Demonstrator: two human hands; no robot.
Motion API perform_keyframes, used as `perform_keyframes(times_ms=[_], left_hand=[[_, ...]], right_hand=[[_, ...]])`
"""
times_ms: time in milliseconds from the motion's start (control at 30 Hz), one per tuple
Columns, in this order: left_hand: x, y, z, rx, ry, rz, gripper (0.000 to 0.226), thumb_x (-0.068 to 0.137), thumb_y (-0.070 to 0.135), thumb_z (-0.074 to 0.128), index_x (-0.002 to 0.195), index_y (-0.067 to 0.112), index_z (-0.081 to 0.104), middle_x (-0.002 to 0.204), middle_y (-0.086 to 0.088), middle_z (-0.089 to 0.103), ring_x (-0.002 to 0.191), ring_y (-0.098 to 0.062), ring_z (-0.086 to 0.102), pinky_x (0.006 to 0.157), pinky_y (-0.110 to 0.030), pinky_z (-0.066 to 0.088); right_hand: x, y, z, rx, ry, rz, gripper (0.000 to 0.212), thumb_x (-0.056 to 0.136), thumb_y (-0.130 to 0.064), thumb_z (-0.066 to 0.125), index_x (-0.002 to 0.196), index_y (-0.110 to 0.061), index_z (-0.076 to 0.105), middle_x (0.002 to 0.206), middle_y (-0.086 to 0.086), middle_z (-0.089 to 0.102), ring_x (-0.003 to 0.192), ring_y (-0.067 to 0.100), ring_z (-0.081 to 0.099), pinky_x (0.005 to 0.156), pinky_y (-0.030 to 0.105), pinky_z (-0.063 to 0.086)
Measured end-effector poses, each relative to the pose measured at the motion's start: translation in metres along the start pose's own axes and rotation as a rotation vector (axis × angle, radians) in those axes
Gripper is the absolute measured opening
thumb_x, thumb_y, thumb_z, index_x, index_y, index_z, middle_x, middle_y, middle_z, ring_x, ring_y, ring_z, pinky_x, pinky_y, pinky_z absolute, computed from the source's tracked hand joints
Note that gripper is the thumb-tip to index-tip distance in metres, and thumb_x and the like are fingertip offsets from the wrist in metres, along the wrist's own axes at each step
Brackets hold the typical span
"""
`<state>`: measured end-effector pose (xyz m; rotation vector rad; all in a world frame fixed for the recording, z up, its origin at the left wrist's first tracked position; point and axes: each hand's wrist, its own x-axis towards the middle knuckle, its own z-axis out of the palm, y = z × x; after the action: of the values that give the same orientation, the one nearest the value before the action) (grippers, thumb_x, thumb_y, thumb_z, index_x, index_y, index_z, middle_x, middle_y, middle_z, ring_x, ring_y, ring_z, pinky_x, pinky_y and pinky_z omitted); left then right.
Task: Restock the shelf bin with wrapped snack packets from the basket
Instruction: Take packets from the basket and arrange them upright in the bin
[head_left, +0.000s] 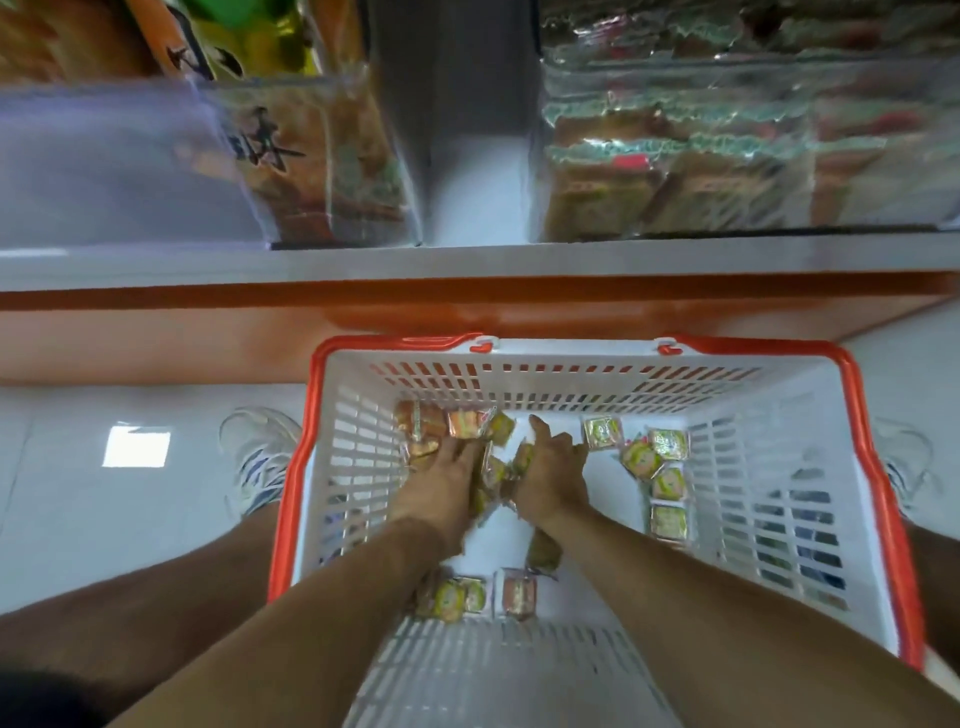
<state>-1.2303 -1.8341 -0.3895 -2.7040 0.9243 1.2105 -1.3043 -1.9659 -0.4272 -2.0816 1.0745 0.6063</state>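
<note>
A white basket with an orange rim (566, 351) stands on the floor below the shelf. Several small wrapped snack packets (654, 457) lie scattered on its bottom. Both my hands are down inside it, side by side. My left hand (441, 480) reaches over packets at the far left, fingers curled onto them. My right hand (550, 470) grips a bunch of packets (496, 473) squeezed between the two hands. A clear shelf bin (727, 156) at the upper right holds similar wrapped packets.
A second clear bin (311, 156) with larger orange bags sits at the upper left, a white gap between the bins. The shelf's white edge (467, 260) and orange base (467, 306) run across. My shoes (260, 457) flank the basket on the white tile floor.
</note>
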Motion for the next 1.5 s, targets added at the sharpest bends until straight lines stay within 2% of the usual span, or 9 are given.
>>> perform_keyframes(times_ms=[333,500,667,833,933,1100,1200,1300,1500], left_hand=[[0.002,0.011,0.014,0.122,0.005,0.119,0.062,0.099,0.015,0.056,0.154,0.024,0.028,0.147,-0.01,0.04,0.132,-0.031,0.046,0.105,-0.048,0.049],[-0.003,0.005,0.025,-0.154,0.042,0.123,0.06,0.089,0.005,0.063,0.142,0.021,0.039,0.124,-0.006,0.055,0.115,-0.03,0.057,0.097,-0.042,0.05],[0.002,0.001,0.017,-0.615,0.107,0.0,0.05,0.081,0.002,0.074,0.106,0.035,0.046,0.08,0.013,0.063,0.075,-0.015,0.064,0.058,-0.025,0.048],[-0.003,-0.001,0.002,-0.705,0.071,0.029,0.042,0.081,-0.003,0.073,0.101,0.029,0.055,0.089,-0.003,0.072,0.084,-0.024,0.071,0.072,-0.047,0.06],[-0.01,0.003,-0.011,-0.724,0.036,0.072,0.043,0.082,-0.003,0.074,0.097,0.032,0.054,0.089,-0.003,0.072,0.078,-0.009,0.071,0.067,-0.038,0.059],[-0.031,0.015,-0.047,-0.706,0.064,0.18,0.049,0.075,-0.008,0.072,0.091,0.035,0.054,0.081,0.003,0.07,0.067,-0.001,0.068,0.053,-0.025,0.054],[-0.055,0.028,-0.079,-0.697,0.075,0.276,0.049,0.074,-0.011,0.07,0.096,0.031,0.055,0.085,0.005,0.068,0.078,-0.015,0.07,0.068,-0.043,0.057],[-0.086,0.042,-0.115,-0.682,0.098,0.397,0.045,0.076,-0.012,0.068,0.1,0.024,0.055,0.082,0.011,0.064,0.074,-0.014,0.063,0.068,-0.041,0.051],[-0.168,0.052,-0.197,-0.817,0.109,0.417,0.044,0.074,-0.005,0.075,0.106,0.02,0.058,0.072,-0.006,0.068,0.062,-0.016,0.064,0.06,-0.031,0.054]], right_hand=[[0.0,-0.018,-0.007,0.012,-0.127,-0.205,0.05,0.085,-0.021,0.072,0.126,-0.022,0.046,0.118,0.009,0.046,0.11,0.031,0.053,0.094,0.045,0.051],[-0.002,-0.005,-0.012,0.311,-0.345,-0.094,0.066,0.079,0.001,0.074,0.13,-0.023,0.038,0.114,0.014,0.061,0.101,0.032,0.065,0.08,0.048,0.061],[-0.007,0.002,-0.013,0.756,-0.422,0.121,0.063,0.083,0.011,0.07,0.123,-0.03,0.044,0.116,0.015,0.063,0.1,0.036,0.069,0.077,0.053,0.062],[-0.013,0.003,-0.037,0.748,-0.515,0.08,0.068,0.083,0.016,0.066,0.129,-0.03,0.046,0.102,0.015,0.064,0.078,0.038,0.071,0.073,0.056,0.059],[-0.02,-0.001,-0.063,0.666,-0.57,0.021,0.065,0.085,0.013,0.066,0.124,-0.036,0.05,0.12,0.011,0.062,0.085,0.041,0.075,0.073,0.053,0.062],[-0.044,-0.006,-0.11,0.647,-0.558,-0.063,0.045,0.088,-0.017,0.076,0.119,-0.041,0.053,0.127,0.012,0.056,0.083,0.037,0.075,0.073,0.048,0.064],[-0.068,-0.019,-0.14,0.672,-0.45,-0.122,0.027,0.084,-0.05,0.073,0.103,-0.037,0.058,0.127,0.011,0.059,0.09,0.034,0.074,0.058,0.039,0.061],[-0.094,-0.035,-0.167,0.697,-0.325,-0.212,0.02,0.092,-0.036,0.072,0.093,-0.026,0.055,0.099,0.011,0.068,0.067,0.02,0.073,0.045,0.032,0.056],[-0.175,-0.072,-0.232,0.84,-0.264,-0.28,0.035,0.086,-0.001,0.075,0.112,-0.014,0.056,0.105,0.01,0.063,0.056,0.015,0.071,0.045,0.035,0.058]])
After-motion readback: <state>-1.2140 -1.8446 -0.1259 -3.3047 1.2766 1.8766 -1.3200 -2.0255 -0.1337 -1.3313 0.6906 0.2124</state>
